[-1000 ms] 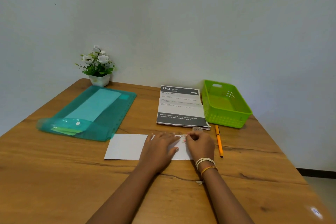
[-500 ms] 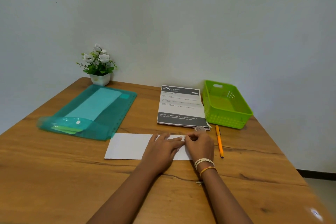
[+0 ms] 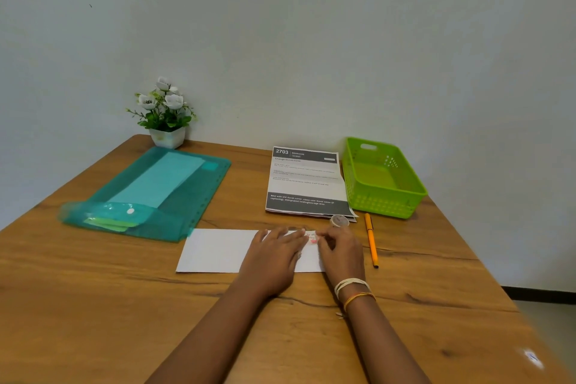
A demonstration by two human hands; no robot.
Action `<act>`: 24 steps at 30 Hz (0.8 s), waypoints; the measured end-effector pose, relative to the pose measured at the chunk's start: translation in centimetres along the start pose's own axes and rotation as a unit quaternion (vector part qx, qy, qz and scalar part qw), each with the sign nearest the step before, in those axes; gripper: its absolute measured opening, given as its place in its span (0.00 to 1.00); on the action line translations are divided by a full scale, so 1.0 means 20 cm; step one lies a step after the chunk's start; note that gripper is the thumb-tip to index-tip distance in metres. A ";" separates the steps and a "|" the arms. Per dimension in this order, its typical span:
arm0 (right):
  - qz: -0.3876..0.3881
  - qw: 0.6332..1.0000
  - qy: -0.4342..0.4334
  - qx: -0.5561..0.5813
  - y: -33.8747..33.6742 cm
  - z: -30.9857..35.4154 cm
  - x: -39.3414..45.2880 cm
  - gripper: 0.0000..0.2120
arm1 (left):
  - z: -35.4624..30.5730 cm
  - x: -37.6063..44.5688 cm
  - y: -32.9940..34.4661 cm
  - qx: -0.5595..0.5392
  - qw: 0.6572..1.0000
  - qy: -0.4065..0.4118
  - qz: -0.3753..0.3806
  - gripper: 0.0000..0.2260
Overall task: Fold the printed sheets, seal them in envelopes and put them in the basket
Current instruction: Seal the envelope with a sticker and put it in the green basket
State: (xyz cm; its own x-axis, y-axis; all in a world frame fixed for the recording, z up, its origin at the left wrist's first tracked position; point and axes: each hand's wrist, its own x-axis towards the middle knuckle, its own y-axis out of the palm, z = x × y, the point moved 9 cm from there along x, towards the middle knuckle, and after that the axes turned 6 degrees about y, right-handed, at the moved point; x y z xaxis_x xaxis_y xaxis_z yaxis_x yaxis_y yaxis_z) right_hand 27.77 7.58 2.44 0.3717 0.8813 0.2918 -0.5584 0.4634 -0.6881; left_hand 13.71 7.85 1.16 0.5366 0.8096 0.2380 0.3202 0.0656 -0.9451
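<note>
Head view showed me the wooden table, then the green basket at two o'clock beside the printed sheets. I saw the white envelope at centre. My left hand pressed flat on it; my right hand pinched a small sticker against it.

Both hands lie low, left hand flat with fingers straight, right hand curled, fingertips pinching.
</note>
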 end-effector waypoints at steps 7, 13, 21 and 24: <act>0.010 0.998 0.002 -0.058 0.00 0.00 -0.04 0.09 | 0.00 0.00 0.01 0.006 1.000 -0.002 0.003 0.21; -0.002 0.997 -0.015 -0.071 -0.02 0.01 -0.06 0.10 | 0.00 -0.01 0.01 0.013 1.000 -0.005 0.008 0.21; 0.039 0.960 -0.080 -0.264 0.08 0.05 -0.12 0.25 | 0.01 0.00 0.01 0.013 1.000 -0.003 0.001 0.21; 0.044 0.958 -0.075 -0.274 0.08 0.05 -0.13 0.29 | 0.01 -0.01 0.02 0.013 1.000 -0.005 0.000 0.21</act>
State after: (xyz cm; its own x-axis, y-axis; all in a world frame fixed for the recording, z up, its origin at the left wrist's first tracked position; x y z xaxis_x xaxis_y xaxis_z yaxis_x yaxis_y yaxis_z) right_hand 25.22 6.16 1.27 0.2078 0.9371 0.2807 -0.0943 0.3048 -0.9477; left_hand 13.56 7.94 0.73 0.5291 0.8149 0.2366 0.2999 0.0813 -0.9505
